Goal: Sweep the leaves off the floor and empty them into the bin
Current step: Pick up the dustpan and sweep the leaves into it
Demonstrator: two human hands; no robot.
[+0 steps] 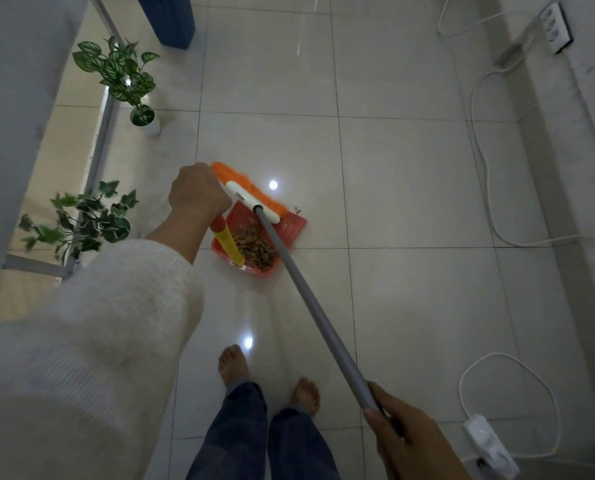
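Leaves [254,247] sit heaped in the red dustpan [289,230] whose handle my left hand [199,194] clenches, right hand [407,434] gripping the broom [310,299]; tilting it en route to the blue bin [171,19], I judge, would spill them

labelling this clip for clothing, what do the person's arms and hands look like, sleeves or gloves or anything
The left arm wears a thick, fuzzy cream-white knit sleeve, loose and bulky, with faint ribbing low down; it ends short of the wrist. The left hand is bare, no glove, and no ring or watch shows. The right hand is bare too, and no sleeve shows on that side within the picture.
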